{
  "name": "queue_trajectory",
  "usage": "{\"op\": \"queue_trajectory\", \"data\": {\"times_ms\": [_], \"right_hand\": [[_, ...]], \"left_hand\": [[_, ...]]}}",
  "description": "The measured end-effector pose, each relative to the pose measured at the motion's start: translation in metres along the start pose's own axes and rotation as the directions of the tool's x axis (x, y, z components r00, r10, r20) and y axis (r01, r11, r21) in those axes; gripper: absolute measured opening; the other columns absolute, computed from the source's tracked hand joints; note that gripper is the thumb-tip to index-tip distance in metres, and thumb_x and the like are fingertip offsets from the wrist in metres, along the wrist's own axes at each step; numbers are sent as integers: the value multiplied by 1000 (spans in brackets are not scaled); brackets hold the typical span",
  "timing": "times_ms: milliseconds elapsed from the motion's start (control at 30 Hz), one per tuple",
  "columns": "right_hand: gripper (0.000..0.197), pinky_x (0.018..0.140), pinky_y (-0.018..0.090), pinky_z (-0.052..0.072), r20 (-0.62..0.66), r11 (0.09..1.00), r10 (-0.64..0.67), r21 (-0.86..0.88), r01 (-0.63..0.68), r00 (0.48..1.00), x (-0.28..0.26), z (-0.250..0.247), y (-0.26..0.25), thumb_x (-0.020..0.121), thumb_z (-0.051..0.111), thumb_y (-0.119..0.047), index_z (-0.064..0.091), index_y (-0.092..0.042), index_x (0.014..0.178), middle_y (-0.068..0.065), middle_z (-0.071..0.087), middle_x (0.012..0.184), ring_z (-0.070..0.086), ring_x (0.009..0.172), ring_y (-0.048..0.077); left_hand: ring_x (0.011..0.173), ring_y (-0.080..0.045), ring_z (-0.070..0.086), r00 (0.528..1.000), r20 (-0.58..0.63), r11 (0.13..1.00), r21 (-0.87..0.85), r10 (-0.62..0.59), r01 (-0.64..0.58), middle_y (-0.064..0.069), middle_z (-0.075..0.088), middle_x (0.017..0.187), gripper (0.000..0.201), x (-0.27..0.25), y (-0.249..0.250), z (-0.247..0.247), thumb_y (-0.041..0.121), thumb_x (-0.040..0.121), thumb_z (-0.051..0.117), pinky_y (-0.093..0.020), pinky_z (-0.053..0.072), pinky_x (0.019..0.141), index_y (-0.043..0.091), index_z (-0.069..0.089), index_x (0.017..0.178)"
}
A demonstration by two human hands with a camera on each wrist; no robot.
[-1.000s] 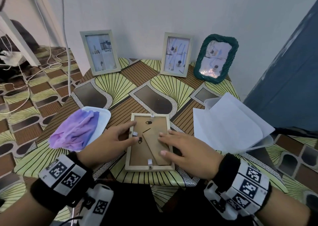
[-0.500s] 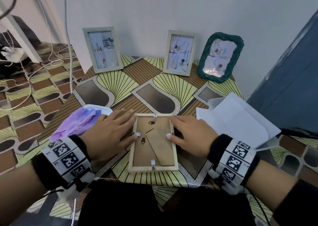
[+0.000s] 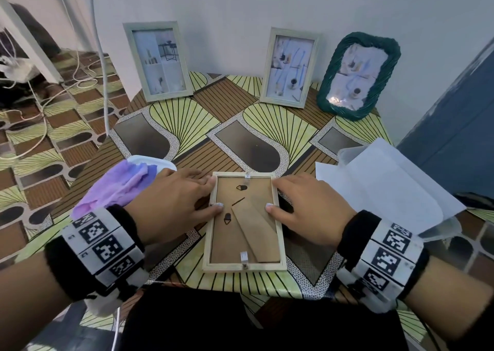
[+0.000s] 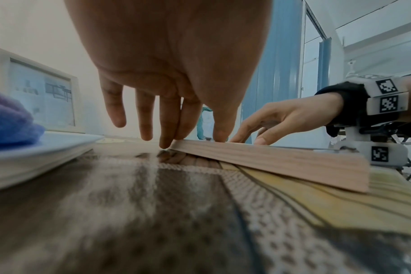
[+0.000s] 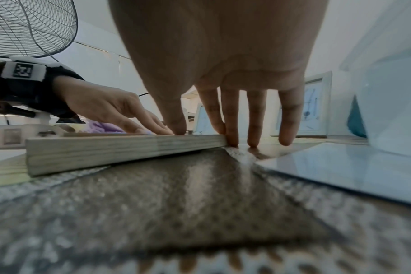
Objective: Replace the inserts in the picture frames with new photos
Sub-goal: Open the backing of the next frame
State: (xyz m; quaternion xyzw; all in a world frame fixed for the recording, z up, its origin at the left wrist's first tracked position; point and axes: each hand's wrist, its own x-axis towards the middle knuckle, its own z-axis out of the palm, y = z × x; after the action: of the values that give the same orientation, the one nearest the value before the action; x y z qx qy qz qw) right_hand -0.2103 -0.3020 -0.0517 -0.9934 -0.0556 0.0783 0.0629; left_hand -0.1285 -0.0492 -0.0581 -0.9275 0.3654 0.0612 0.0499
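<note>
Picture frame (image 3: 244,221) stays face-down, left hand (image 3: 171,203) and right hand (image 3: 307,211) flat-fingered, thumbs still on its side clips.

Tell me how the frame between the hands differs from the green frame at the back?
The wooden frame lies face down, brown backing showing; the green frame stands upright against the wall, picture showing. The wooden frame has plain straight edges; the green frame has a twisted, wavy rim. The wooden frame is touched by both hands; the green frame stands untouched. Both are rectangular.

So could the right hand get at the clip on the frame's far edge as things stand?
Probably yes. The right hand already rests on the face-down frame, thumb on its backing, and the far-edge clip lies uncovered just beyond its fingers.
</note>
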Motion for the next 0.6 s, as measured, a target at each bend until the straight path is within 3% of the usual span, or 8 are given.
{"op": "queue_trajectory", "data": {"times_ms": [133, 333, 433, 600], "right_hand": [[42, 88, 40, 46, -17, 1000, 11, -20, -11, 1000, 3, 1, -2, 94, 39, -54, 54, -22, 117, -3, 60, 116, 50, 109, 22], [21, 72, 36, 42, -57, 999, 28, -15, -29, 998, 8, 0, -14, 94, 44, -37, 46, -18, 85, 0, 54, 88, 50, 89, 22], [16, 68, 34, 39, -68, 1000, 27, -2, -27, 997, 14, -4, -17, 94, 45, -29, 44, -17, 83, -2, 49, 83, 47, 84, 21], [16, 65, 32, 35, -84, 1000, 23, 15, -22, 996, 17, -6, -14, 93, 47, -30, 42, -19, 81, -4, 47, 81, 43, 78, 19]], "left_hand": [[135, -8, 39, 1000, -24, 1000, 18, 1, 0, 9, 57, 136, 81, 5, 5, -9, 67, 85, 8, -36, 36, 103, 23, 55, 133], [100, -13, 62, 999, -26, 996, 83, 23, -21, 4, 69, 103, 66, 15, 9, -15, 53, 89, 11, -35, 41, 99, 19, 67, 99], [92, -16, 63, 1000, -4, 994, 104, 14, -14, 3, 70, 98, 59, 17, 6, -13, 52, 94, 18, -34, 44, 94, 19, 67, 102], [92, -18, 64, 1000, -7, 998, 70, 6, -6, 1, 71, 104, 65, 17, 1, -10, 55, 92, 15, -37, 48, 86, 17, 66, 109]]}}
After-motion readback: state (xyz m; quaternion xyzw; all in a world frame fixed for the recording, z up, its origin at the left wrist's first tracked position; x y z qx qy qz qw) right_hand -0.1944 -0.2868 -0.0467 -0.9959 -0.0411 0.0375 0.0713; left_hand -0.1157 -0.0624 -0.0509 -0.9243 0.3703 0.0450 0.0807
